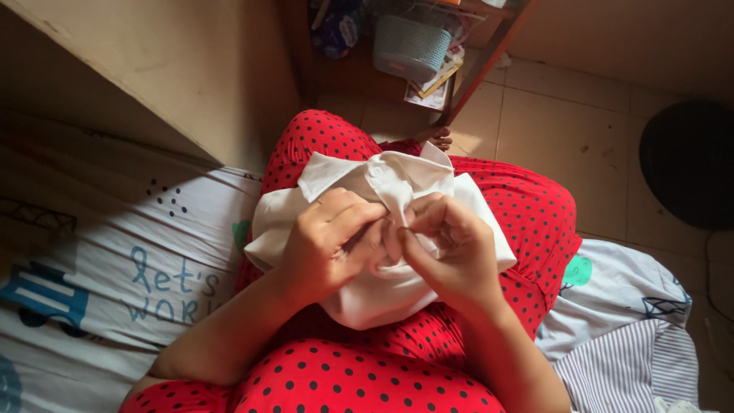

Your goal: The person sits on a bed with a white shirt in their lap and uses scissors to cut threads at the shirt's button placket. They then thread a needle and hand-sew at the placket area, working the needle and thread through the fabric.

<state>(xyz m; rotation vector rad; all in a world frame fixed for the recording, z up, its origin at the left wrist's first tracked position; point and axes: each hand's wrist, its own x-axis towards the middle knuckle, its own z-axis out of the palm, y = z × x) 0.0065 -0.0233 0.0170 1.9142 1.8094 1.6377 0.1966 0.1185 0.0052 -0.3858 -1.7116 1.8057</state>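
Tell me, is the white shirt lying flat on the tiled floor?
No, the white shirt rests bunched on the person's lap, over the red dotted trousers, with both hands pinching its fabric.

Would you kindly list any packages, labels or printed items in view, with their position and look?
Blue patterned packet: top, on the shelf left of the basket, rounded, blue and white.
Printed papers: under the pale blue basket, flat, white and yellow.
Bedsheet: left, white with blue lettering.

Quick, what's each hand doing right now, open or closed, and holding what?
Left hand: closed, fingers pinching the white shirt.
Right hand: closed, fingers pinching the same shirt.
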